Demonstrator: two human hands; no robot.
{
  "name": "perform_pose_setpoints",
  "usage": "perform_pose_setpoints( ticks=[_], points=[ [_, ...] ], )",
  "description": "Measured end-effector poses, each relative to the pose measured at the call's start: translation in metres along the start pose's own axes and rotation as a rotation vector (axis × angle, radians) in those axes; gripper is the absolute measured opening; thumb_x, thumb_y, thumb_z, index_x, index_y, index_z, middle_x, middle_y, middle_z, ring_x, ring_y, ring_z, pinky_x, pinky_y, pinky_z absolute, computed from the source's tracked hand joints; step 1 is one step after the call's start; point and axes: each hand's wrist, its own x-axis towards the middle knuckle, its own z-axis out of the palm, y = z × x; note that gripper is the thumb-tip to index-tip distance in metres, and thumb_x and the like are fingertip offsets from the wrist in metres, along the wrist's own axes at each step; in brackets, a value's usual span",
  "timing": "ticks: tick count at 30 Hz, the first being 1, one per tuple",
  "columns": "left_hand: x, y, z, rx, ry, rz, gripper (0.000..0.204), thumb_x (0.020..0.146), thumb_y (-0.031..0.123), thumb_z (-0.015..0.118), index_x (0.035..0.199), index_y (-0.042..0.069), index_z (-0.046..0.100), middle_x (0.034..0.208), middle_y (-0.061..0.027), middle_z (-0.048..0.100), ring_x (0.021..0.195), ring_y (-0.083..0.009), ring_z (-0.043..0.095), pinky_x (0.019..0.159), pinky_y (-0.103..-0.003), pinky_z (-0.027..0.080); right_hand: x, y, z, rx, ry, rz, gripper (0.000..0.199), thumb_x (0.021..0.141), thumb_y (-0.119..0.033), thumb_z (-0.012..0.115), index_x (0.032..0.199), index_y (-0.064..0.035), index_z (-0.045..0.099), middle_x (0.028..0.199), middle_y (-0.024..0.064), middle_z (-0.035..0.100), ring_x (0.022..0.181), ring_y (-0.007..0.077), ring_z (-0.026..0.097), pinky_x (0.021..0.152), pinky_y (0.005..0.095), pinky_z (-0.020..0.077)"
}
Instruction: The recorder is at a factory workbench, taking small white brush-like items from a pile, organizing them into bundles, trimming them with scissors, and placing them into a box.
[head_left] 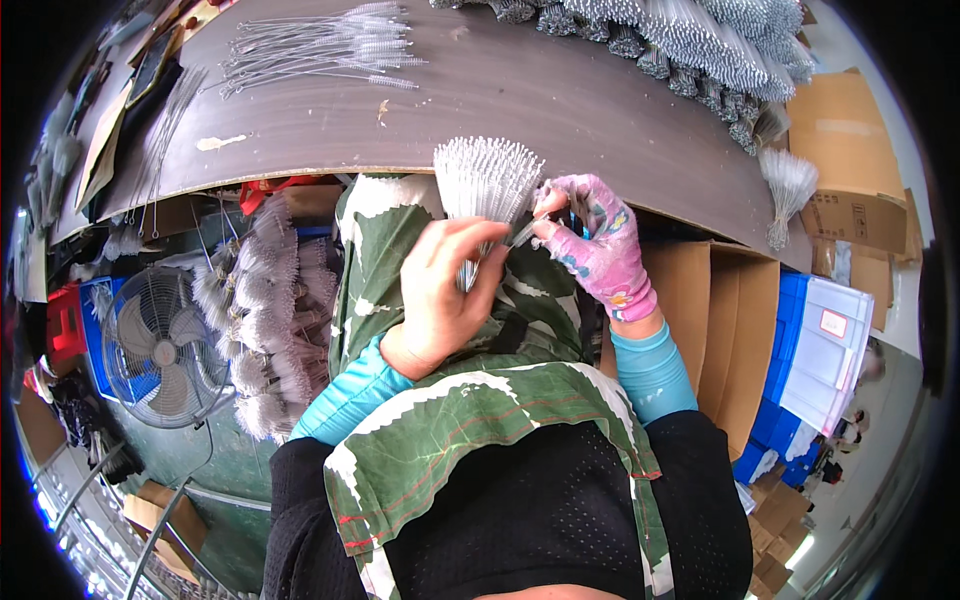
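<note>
My bare left hand (440,285) is closed around a bundle of thin wire brushes (487,178), their white bristle ends fanned out toward the table edge. The bundle stands above my lap, over a green and white camouflage apron (490,405). Close by on its right, my right hand (605,250) wears a pink flowered glove with bare fingertips. Its thumb and fingers are pinched together beside the bundle's lower part. A thin, light strand shows between the two hands, but what the right fingers grip is too small to name.
Loose wire brushes (320,48) lie on the brown table (330,125), with a large pile of bundles (690,45) at the far right. Brush bundles (268,300) hang at left beside a fan (165,350). Cardboard boxes (735,350) and plastic crates (825,340) stand at right.
</note>
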Motion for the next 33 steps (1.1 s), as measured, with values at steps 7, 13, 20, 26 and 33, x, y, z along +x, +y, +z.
perform_pose_setpoints(
  ticks=[7, 13, 20, 26, 33],
  points=[
    [0.005, 0.001, 0.013, 0.102, -0.252, -0.127, 0.020, 0.081, 0.004, 0.064, 0.100, 0.003, 0.061, 0.078, -0.0104, 0.065, 0.058, -0.0162, 0.061, 0.053, -0.026, 0.047, -0.006, -0.010, -0.003, 0.085, -0.051, 0.081, 0.026, 0.080, 0.006, 0.062, 0.105, 0.0003, 0.055, 0.095, 0.0023, 0.058, 0.088, 0.0083, 0.056, 0.078, 0.0223, 0.0469],
    [0.006, -0.004, 0.020, 0.019, -0.168, -0.144, 0.009, 0.079, 0.008, 0.068, 0.083, 0.002, 0.063, 0.068, -0.0103, 0.063, 0.056, -0.0181, 0.061, 0.052, -0.026, 0.046, -0.016, -0.011, -0.010, 0.067, -0.088, 0.224, 0.023, 0.082, 0.001, 0.061, 0.105, 0.0006, 0.057, 0.100, 0.0043, 0.061, 0.086, 0.0097, 0.057, 0.072, 0.0227, 0.0473],
    [0.006, -0.003, 0.026, 0.120, -0.137, -0.098, 0.010, 0.075, 0.006, 0.069, 0.083, 0.004, 0.063, 0.071, -0.0096, 0.063, 0.059, -0.0244, 0.062, 0.053, -0.030, 0.048, -0.018, -0.016, 0.002, -0.110, 0.115, 0.226, 0.008, 0.085, -0.002, 0.059, 0.091, 0.0012, 0.062, 0.077, -0.0020, 0.059, 0.067, 0.0037, 0.050, 0.060, 0.0187, 0.0418],
    [0.012, 0.000, 0.026, 0.210, -0.105, -0.001, 0.008, 0.077, 0.014, 0.067, 0.077, 0.010, 0.060, 0.061, -0.0058, 0.056, 0.054, -0.0244, 0.057, 0.048, -0.034, 0.044, -0.013, -0.016, 0.002, -0.241, 0.120, 0.155, 0.006, 0.085, -0.001, 0.058, 0.089, 0.0007, 0.062, 0.074, -0.0035, 0.056, 0.066, 0.0028, 0.049, 0.059, 0.0182, 0.0405],
    [0.009, 0.005, 0.024, 0.157, -0.160, 0.001, 0.009, 0.076, 0.007, 0.068, 0.079, 0.006, 0.059, 0.064, -0.0094, 0.058, 0.054, -0.0263, 0.058, 0.049, -0.032, 0.045, -0.006, 0.010, -0.008, -0.873, 0.375, -0.158, 0.008, 0.083, -0.006, 0.060, 0.078, 0.0004, 0.058, 0.071, 0.0006, 0.060, 0.065, 0.0063, 0.050, 0.060, 0.0238, 0.0435]
  ],
)
